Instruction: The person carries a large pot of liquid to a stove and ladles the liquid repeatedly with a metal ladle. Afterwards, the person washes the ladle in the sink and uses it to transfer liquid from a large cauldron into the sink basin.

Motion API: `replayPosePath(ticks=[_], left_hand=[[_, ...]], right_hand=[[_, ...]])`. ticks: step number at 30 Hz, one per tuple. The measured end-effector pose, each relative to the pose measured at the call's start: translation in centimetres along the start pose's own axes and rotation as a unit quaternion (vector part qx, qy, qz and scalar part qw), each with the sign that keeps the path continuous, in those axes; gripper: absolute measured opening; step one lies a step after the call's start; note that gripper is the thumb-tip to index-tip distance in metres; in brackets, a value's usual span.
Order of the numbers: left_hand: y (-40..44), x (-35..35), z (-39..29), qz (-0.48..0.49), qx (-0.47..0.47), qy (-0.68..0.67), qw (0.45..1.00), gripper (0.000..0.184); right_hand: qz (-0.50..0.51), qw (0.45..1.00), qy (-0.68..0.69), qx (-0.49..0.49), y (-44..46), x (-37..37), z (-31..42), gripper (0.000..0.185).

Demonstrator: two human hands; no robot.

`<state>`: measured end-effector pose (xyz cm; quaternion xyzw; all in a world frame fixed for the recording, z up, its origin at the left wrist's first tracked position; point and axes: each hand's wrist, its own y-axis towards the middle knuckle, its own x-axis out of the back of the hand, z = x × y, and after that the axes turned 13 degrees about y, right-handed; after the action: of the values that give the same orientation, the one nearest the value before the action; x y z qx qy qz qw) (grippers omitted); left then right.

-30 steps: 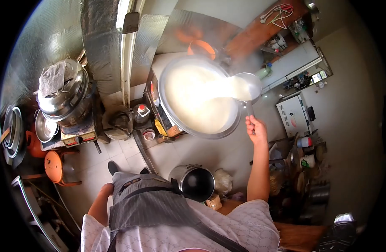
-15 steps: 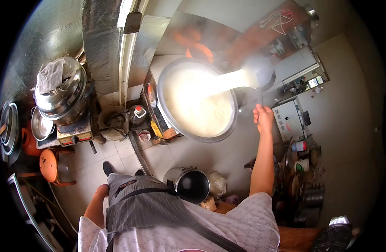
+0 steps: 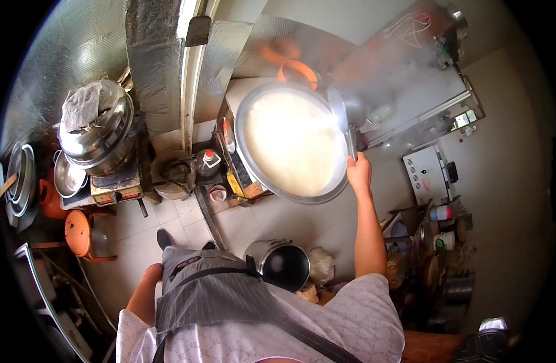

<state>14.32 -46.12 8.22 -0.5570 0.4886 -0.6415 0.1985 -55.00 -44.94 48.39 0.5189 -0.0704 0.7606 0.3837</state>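
Note:
My right hand (image 3: 359, 169) is closed round the handle of a metal ladle (image 3: 346, 110). The ladle's bowl is tipped at the right rim of a wide metal basin (image 3: 268, 183), with steam around it. Pale, milky liquid (image 3: 290, 151) fills much of the basin, and glare whitens its upper part. My left arm hangs down beside the grey apron (image 3: 211, 296); the left hand is hidden at the apron's edge.
On the left, a lidded metal pot (image 3: 99, 136) sits on a stove (image 3: 116, 186), near an orange stool (image 3: 78, 234). An open metal pot (image 3: 284, 266) stands on the floor below the basin. A white appliance (image 3: 428, 174) and shelves lie to the right.
The ladle was pouring a broad stream from further right; it has moved left to the basin's rim and tipped more steeply, and the stream has dwindled. More steam drifts at the upper right.

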Motion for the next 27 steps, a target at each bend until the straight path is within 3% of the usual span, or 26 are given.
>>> replayPosePath(ticks=[1,5,14,18,21,24,25,26,27], left_hand=[[-1.3,1.1,-0.5,0.001,0.002,0.002,1.0,0.026],[-3.6,2.7,-1.8,0.013,0.033,-0.021,0.999,0.027],[-5.9,3.7,-2.4,0.018,0.033,-0.052,0.998,0.026],[-7.4,4.7,-2.9,0.018,0.043,-0.057,0.997,0.029],[-6.1,3.2,-2.2,0.02,0.032,-0.041,0.998,0.029],[-6.4,3.0,-2.1,0.017,0.032,-0.041,0.998,0.028],[-6.4,3.0,-2.0,0.016,0.039,-0.046,0.998,0.028],[-6.4,3.0,-1.9,0.016,0.038,-0.043,0.998,0.028],[-6.0,2.4,-1.5,0.008,0.019,-0.043,0.999,0.028]], right_hand=[[-0.004,1.0,-0.004,0.004,-0.4,-0.6,-0.1,0.022],[0.057,0.992,-0.1,-0.049,-1.8,-1.7,0.2,0.025],[0.089,0.973,-0.203,-0.063,-4.1,-4.3,-5.1,0.016],[0.102,0.973,-0.19,-0.087,-5.3,-4.5,-5.1,0.017],[0.118,0.976,-0.134,-0.126,-6.1,-5.7,-6.4,0.019],[0.114,0.986,-0.092,-0.082,-6.6,-7.7,-8.7,0.019],[0.16,0.961,0.075,-0.214,-6.6,-7.4,-7.8,0.019],[0.198,0.89,0.238,-0.336,-6.8,-7.2,-6.9,0.019],[0.182,0.86,0.311,-0.36,-7.2,-7.1,-6.3,0.016]])
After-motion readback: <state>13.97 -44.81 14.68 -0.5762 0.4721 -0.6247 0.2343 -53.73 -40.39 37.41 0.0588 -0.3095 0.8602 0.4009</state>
